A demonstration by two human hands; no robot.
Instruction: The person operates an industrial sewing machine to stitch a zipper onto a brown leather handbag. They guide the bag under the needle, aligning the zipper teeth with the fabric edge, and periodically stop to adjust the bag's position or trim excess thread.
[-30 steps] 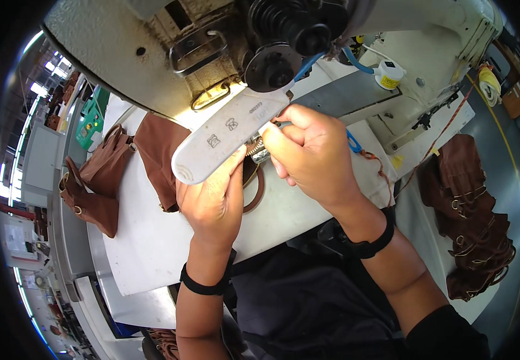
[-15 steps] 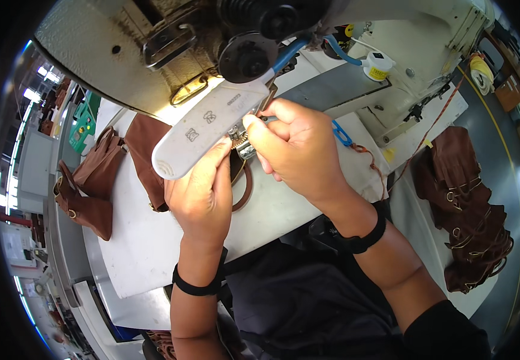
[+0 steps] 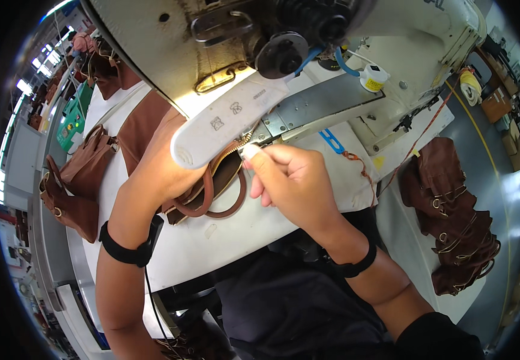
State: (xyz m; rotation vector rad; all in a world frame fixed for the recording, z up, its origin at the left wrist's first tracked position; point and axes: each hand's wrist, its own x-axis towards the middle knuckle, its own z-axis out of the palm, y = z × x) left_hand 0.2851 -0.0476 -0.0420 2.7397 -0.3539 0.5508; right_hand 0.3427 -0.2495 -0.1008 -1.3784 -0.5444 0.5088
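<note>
A brown leather handbag (image 3: 203, 187) with rolled handles and an open top lies under the head of a sewing machine (image 3: 170, 45). Its brass zipper (image 3: 231, 152) runs up toward the machine's narrow metal bed. On the bag's left side rests my left hand (image 3: 165, 157); a white plastic guard (image 3: 218, 123) hides its fingers. My right hand (image 3: 296, 183) is closed in a pinch beside the zipper's upper end, thumb against the fingers. What it pinches is too small to make out.
Other brown bags (image 3: 89, 162) stand at the left on the white worktable (image 3: 236, 234). A pile of brown bag pieces (image 3: 452, 216) lies at the right. A blue tool (image 3: 332, 141) on a cord lies beside the metal bed (image 3: 326, 102).
My left hand has moved left and away from my right hand, behind the guard. My right hand has come down a little. More of the bag's zipper and handles now shows.
</note>
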